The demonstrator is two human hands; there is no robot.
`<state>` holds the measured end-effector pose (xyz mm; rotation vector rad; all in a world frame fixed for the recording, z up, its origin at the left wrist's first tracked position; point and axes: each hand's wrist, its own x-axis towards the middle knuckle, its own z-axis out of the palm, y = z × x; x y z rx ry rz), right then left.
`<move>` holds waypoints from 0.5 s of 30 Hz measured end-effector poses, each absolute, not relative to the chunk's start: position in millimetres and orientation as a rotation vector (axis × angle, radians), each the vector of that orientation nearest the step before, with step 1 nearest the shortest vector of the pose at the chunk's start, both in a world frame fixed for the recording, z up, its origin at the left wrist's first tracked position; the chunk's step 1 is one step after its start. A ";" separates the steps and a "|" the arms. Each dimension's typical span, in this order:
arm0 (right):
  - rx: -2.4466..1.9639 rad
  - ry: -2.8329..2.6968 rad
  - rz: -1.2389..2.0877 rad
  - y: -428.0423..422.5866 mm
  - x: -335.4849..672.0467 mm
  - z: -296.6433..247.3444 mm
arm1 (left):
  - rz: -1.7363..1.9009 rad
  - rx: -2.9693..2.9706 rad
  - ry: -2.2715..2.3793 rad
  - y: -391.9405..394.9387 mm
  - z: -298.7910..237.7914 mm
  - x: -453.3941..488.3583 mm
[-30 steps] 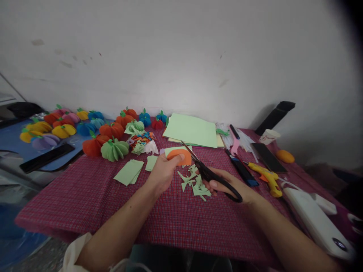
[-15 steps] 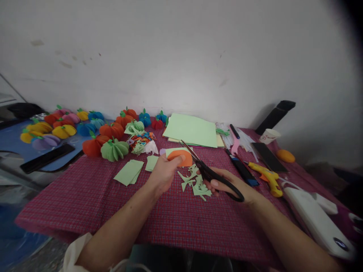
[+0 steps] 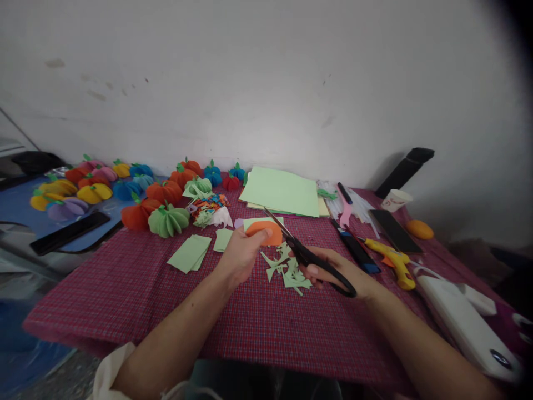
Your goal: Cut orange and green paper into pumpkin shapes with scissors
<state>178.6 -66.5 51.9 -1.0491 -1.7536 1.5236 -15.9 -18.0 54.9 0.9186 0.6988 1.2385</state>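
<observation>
My left hand (image 3: 244, 253) pinches an orange rounded paper piece (image 3: 272, 233) together with light green paper (image 3: 275, 220) behind it, thumb on top. In my right hand (image 3: 328, 271) are black-handled scissors (image 3: 306, 254), their blades pointing up and left along the right edge of the papers. Whether the blades are biting into the paper is hard to see. Light green paper scraps (image 3: 287, 272) lie on the table below the scissors. Cut green paper pieces (image 3: 189, 253) rest in a small stack left of my left hand, with another green piece (image 3: 222, 240) nearer to it.
Several colourful paper pumpkins (image 3: 166, 219) stand at the left and back. Large green sheets (image 3: 281, 191) lie by the wall. To the right are a yellow glue gun (image 3: 393, 260), a dark phone (image 3: 395, 230), a paper cup (image 3: 396, 199) and a white device (image 3: 466, 325). Mixed scraps (image 3: 208, 210) sit in a pile.
The scissors and my right hand have shifted very slightly to the left. My left hand and its papers hold almost the same place.
</observation>
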 end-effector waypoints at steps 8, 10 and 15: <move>-1.060 -1.805 1.514 -65.2 182.7 50.5 | 1.237 0.934 0.675 -16.3 50.9 -16.2; -1.056 -1.812 1.509 -65.5 183.8 50.2 | 1.237 0.937 0.675 -16.1 50.6 -16.3; -1.079 -1.807 1.496 -68.0 184.0 53.5 | 1.226 0.932 0.663 -16.1 50.4 -16.6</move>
